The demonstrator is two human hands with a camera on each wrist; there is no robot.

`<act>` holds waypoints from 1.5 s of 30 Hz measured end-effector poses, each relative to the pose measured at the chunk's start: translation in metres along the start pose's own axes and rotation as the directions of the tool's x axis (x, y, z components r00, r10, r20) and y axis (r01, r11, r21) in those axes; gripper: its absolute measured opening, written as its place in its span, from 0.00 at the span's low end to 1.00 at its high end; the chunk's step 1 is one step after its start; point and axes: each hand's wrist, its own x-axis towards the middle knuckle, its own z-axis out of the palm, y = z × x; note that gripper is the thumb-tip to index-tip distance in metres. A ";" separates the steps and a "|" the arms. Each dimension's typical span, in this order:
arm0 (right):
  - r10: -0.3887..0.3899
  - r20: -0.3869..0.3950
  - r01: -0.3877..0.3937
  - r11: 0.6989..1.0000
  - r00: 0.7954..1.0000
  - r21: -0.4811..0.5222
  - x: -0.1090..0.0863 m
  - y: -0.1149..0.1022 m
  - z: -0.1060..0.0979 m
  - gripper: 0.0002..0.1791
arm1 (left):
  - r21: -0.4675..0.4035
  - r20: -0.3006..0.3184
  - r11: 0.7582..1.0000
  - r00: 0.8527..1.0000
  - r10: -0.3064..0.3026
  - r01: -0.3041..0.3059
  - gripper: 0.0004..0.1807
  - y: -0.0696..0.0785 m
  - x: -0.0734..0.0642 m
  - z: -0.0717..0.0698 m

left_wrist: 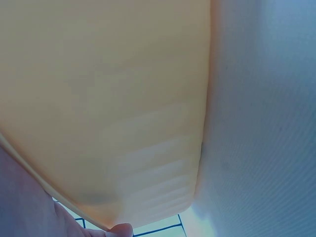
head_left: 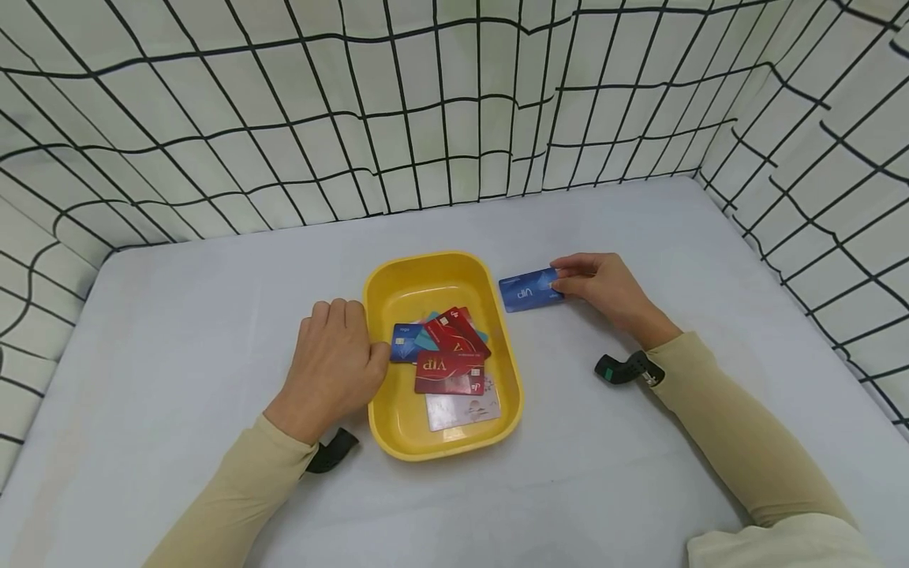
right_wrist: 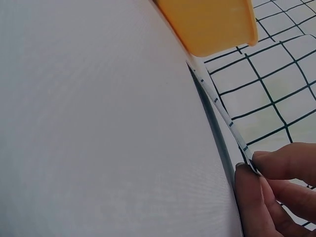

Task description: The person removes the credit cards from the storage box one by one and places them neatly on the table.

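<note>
Your left hand (head_left: 328, 369) grips the yellow tray (head_left: 429, 284) by its rim, fingers curled, while your right hand (head_left: 612, 296), fingertips nearly together, pinches the blue VIP card (head_left: 525, 292) alongside.

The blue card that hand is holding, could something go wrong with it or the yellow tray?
Maybe! The right hand pinches the blue card by just one end, so it might slip out. It's also outside the yellow tray, so it could bump the rim. And if the left hand tugs the tray, the loose, overlapping cards inside might slide.
</note>
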 end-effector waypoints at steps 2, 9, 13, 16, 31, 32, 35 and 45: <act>-0.004 -0.010 0.003 0.999 1.000 -0.038 0.000 -0.001 0.000 0.23 | -0.001 -0.001 1.000 1.000 0.000 0.000 0.12 0.000 0.000 0.000; -0.036 -0.026 0.030 0.981 0.999 -0.192 -0.003 -0.003 0.001 0.22 | -0.005 0.000 1.000 1.000 -0.003 0.003 0.13 0.001 0.000 0.001; -0.041 -0.031 0.034 0.977 0.999 -0.211 -0.004 -0.005 0.000 0.23 | -0.007 0.000 1.000 1.000 -0.004 0.004 0.12 0.001 0.000 0.000; -0.044 -0.038 0.035 0.977 0.998 -0.210 -0.005 -0.006 0.000 0.23 | -0.007 0.000 1.000 1.000 -0.003 0.003 0.12 0.001 0.000 0.000; -0.063 -0.072 0.045 0.973 0.995 -0.228 -0.006 -0.006 0.002 0.23 | 0.002 -0.007 1.000 1.000 -0.001 0.001 0.13 0.001 0.000 0.000; -0.064 -0.075 0.045 0.972 0.995 -0.229 -0.006 -0.007 0.002 0.23 | 0.001 -0.007 1.000 1.000 -0.002 0.002 0.13 0.000 0.000 0.000; -0.058 -0.078 0.040 0.974 0.995 -0.225 -0.006 -0.008 0.002 0.23 | -0.003 -0.006 1.000 1.000 -0.004 0.004 0.13 0.000 -0.001 -0.001; -0.065 -0.088 0.046 0.978 0.994 -0.204 -0.010 -0.010 0.000 0.21 | -0.008 -0.002 1.000 1.000 0.011 -0.011 0.12 -0.002 0.000 0.000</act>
